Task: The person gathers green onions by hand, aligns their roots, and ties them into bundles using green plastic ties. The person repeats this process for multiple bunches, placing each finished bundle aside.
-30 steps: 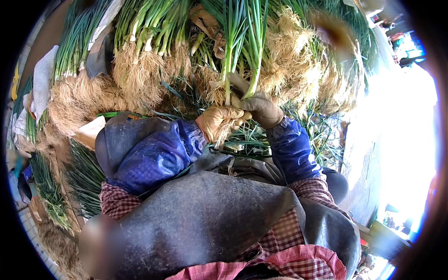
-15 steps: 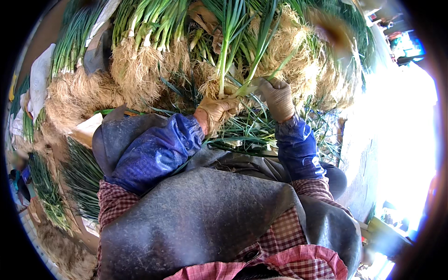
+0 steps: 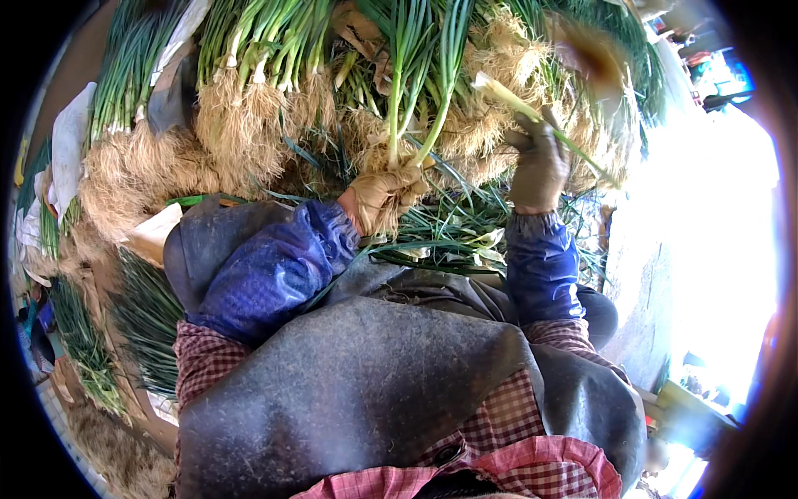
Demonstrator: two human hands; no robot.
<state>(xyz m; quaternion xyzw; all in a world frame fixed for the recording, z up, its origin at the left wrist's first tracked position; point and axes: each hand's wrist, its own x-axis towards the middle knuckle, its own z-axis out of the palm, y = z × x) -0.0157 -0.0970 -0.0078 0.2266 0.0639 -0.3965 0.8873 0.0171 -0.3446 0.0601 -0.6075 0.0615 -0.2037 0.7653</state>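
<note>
My gloved left hand point(image 3: 384, 195) is closed round the lower ends of a few green onions point(image 3: 407, 125), whose stems and leaves stand upright above the fist. Pale roots hang out below it. To the right, my gloved right hand point(image 3: 537, 166) is raised with its fingers apart. A stripped onion leaf point(image 3: 509, 97), pale and wide at one end and thin and green at the other, slants across its fingertips; it looks loose rather than gripped. Under both hands lies a heap of green leaf scraps point(image 3: 457, 226).
Rooted green onion bundles point(image 3: 249, 100) line the far side, with more roots point(image 3: 507, 66) behind my right hand. Other bundles point(image 3: 145, 312) lie at the left. A grey apron point(image 3: 349, 374) covers my lap. Glaring light washes out the right side.
My right hand has moved right, away from the left, and its fingers have spread. The leaf has come off the onions and moved with it. My left hand keeps its hold.
</note>
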